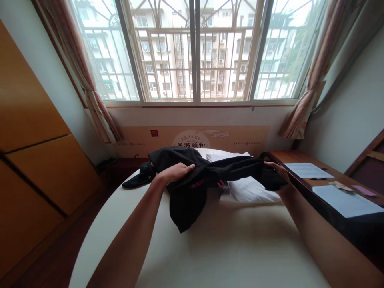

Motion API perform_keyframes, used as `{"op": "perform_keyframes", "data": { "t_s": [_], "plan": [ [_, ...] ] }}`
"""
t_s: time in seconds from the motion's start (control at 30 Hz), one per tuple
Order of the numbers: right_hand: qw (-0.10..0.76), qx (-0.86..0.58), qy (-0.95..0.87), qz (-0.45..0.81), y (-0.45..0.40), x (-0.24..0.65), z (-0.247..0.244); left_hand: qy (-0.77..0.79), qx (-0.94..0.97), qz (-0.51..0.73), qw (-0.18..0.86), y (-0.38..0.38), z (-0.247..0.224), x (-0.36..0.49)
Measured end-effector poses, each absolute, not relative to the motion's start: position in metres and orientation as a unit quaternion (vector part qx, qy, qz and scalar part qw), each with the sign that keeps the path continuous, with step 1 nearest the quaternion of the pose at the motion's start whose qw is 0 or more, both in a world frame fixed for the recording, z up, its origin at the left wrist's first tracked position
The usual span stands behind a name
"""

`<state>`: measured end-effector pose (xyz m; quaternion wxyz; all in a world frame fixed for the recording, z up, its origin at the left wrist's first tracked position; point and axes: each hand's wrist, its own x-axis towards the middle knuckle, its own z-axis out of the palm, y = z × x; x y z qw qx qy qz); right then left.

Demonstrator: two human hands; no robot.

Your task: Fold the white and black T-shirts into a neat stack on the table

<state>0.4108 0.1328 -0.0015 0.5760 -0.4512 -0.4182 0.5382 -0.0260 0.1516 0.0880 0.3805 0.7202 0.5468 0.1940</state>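
A black garment [187, 208] with pink lettering is stretched between my hands above a pale round-edged table [168, 256]. My left hand [177, 172] grips it near its bunched middle, thumb lying on top. At the other end, my right hand [277, 172] is closed on a long narrow part that looks like a sleeve. One dark fold hangs down below my left hand. Behind and under the stretched part lies a white cloth [252, 190], partly covered. A dark cap [139, 178] rests on the table at the left, beside the garment.
To the right stands a wooden desk [303, 158] with papers [309, 170] and a pink card [363, 190]. A printed cardboard panel [249, 140] leans below the barred window [196, 60]. Curtains hang on both sides, and a wooden cabinet [33, 136] is at the left.
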Motion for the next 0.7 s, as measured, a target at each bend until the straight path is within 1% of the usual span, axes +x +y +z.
{"op": "perform_keyframes", "data": {
  "t_s": [0.1,0.2,0.3,0.37,0.4,0.47,0.6,0.7],
  "plan": [
    [0.611,-0.483,-0.439,0.447,0.151,0.411,-0.016,0.539,0.759,0.153,0.333,0.146,0.089,-0.012],
    [0.625,-0.571,-0.444,0.294,0.161,0.407,-0.029,0.521,0.804,0.045,0.283,0.134,0.086,-0.004],
    [0.581,-0.623,-0.511,0.112,0.162,0.397,-0.035,0.534,0.824,-0.018,0.19,0.124,0.076,0.006],
    [0.52,-0.608,-0.599,-0.001,0.16,0.387,-0.035,0.527,0.835,-0.015,0.157,0.122,0.069,0.013],
    [0.491,-0.591,-0.639,-0.03,0.158,0.381,-0.035,0.516,0.842,-0.006,0.157,0.121,0.067,0.015],
    [0.44,-0.56,-0.701,-0.042,0.154,0.37,-0.033,0.498,0.851,0.017,0.165,0.122,0.067,0.019],
    [0.352,-0.529,-0.772,-0.006,0.148,0.356,-0.032,0.505,0.845,0.052,0.165,0.116,0.082,0.023],
    [0.298,-0.494,-0.816,0.024,0.143,0.352,-0.03,0.466,0.848,0.11,0.227,0.104,0.098,0.031]
  ]
}}
